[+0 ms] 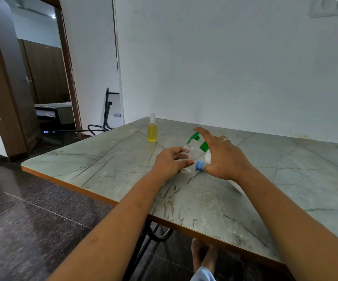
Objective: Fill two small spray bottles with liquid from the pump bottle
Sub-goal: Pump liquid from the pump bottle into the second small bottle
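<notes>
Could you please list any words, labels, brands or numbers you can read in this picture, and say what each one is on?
No text can be read anywhere in this view.
On the yellow spray bottle: no label in view.
On the clear bottle held in the left hand: none.
On the pump bottle under the right hand: no print shows.
On the wall plate: too blurred to tell.

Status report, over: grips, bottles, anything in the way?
Left grip holds clear bottle, looks empty, under pump nozzle. Right grip open over pump bottle. Yellow bottle full, behind. Blue cap nearby, nothing blocking.
</notes>
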`<state>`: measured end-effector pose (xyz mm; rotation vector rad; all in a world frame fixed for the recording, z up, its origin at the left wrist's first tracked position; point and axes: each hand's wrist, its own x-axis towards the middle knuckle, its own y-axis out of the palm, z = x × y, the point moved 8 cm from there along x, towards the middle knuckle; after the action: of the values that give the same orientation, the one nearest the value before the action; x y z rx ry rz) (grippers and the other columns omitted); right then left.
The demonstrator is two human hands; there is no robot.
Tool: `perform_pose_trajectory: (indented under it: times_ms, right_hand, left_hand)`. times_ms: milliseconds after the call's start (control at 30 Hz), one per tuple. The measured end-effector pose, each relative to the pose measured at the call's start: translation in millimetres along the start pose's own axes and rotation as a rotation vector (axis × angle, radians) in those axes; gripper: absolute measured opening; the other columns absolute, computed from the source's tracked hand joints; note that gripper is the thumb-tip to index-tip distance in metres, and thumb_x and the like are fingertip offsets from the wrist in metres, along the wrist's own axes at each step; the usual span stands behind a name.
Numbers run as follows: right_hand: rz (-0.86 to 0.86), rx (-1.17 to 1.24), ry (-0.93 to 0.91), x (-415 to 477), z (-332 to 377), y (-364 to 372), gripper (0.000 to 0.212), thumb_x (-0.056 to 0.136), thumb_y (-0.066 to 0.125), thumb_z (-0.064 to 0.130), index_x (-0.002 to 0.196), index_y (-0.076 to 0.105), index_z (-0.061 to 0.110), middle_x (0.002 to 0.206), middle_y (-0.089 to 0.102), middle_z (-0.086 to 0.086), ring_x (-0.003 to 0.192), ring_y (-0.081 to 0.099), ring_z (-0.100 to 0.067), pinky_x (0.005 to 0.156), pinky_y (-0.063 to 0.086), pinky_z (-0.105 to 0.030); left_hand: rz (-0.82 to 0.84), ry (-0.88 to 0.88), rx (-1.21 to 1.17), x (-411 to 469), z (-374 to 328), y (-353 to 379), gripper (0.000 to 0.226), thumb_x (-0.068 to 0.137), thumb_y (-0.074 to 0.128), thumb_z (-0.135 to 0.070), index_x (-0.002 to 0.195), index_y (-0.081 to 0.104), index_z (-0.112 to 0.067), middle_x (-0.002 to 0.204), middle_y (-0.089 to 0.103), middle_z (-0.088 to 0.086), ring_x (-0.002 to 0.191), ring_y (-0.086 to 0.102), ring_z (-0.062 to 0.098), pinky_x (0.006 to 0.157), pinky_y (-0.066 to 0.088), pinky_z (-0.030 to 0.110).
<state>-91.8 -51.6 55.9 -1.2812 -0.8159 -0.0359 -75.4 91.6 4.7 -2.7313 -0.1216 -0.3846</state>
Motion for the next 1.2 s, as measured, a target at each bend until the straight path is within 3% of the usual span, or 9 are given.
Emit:
perform_pose_trajectory:
  times_ms: [267,367,533,767,900,1067,1200]
  right_hand:
    - [-0.014,0.023,0.021,3.2,-0.5,2.3,0.084,0.071,0.073,0.037,0.136,0.019,0.039,0.121,0.058,0.002,0.101,0.052,-0.022,0.071,0.049,-0.033]
    - [-0.019,0.014,0.008,3.3,1.8,1.8,0.086,0.073,0.072,0.036,0.139,0.017,0.039,0.124,0.057,0.001,0.104,0.052,-0.023,0.073,0.05,-0.035]
    - [-0.008,-0.039,-0.008,0.4,2.7,1.2,0.101,0.076,0.072,0.04,0.145,-0.001,0.045,0.131,0.053,0.001,0.11,0.052,-0.024,0.08,0.052,-0.038]
    - [-0.013,0.019,0.017,4.2,1.5,2.5,0.082,0.071,0.073,0.036,0.134,0.019,0.041,0.119,0.058,0.004,0.1,0.052,-0.022,0.072,0.05,-0.034]
    - [-0.021,0.012,0.009,4.1,3.7,2.5,0.084,0.072,0.072,0.035,0.135,0.018,0.041,0.121,0.057,0.003,0.101,0.052,-0.022,0.073,0.052,-0.036]
    - [-0.003,-0.018,0.001,2.8,4.3,1.1,0.098,0.074,0.072,0.037,0.144,0.003,0.046,0.13,0.054,0.002,0.109,0.051,-0.024,0.075,0.05,-0.037]
    - [0.004,0.006,0.014,3.3,3.0,1.6,0.088,0.073,0.072,0.036,0.14,0.015,0.042,0.123,0.056,0.003,0.102,0.053,-0.023,0.071,0.046,-0.032]
  left_hand:
    - [0.016,0.015,0.057,0.8,-2.3,1.4,0.048,0.077,0.075,-0.016,0.122,0.059,-0.016,0.115,0.066,0.001,0.096,0.061,0.007,0.08,0.044,0.013]
    - [0.011,0.011,0.055,0.9,-1.1,0.4,0.048,0.076,0.076,-0.016,0.121,0.059,-0.016,0.116,0.066,0.002,0.099,0.062,0.009,0.082,0.046,0.015]
    - [0.012,-0.002,0.074,1.0,-1.0,-0.1,0.047,0.076,0.076,-0.016,0.121,0.059,-0.016,0.116,0.066,0.001,0.097,0.062,0.009,0.082,0.046,0.015]
    - [0.006,-0.009,0.107,0.0,-3.4,0.1,0.049,0.076,0.076,-0.017,0.122,0.059,-0.016,0.12,0.065,0.001,0.103,0.06,0.009,0.085,0.045,0.017]
    - [0.002,-0.012,0.101,-1.1,-2.6,-1.3,0.049,0.075,0.077,-0.017,0.121,0.06,-0.016,0.119,0.065,0.001,0.106,0.061,0.011,0.086,0.045,0.017]
    - [-0.003,-0.007,0.075,-0.8,-0.8,-2.9,0.049,0.072,0.079,-0.016,0.118,0.062,-0.015,0.115,0.067,0.002,0.103,0.063,0.011,0.087,0.047,0.019]
    - [-0.003,-0.005,0.092,-1.5,-2.4,-1.9,0.049,0.073,0.078,-0.016,0.119,0.061,-0.015,0.117,0.066,0.001,0.101,0.061,0.008,0.086,0.044,0.016]
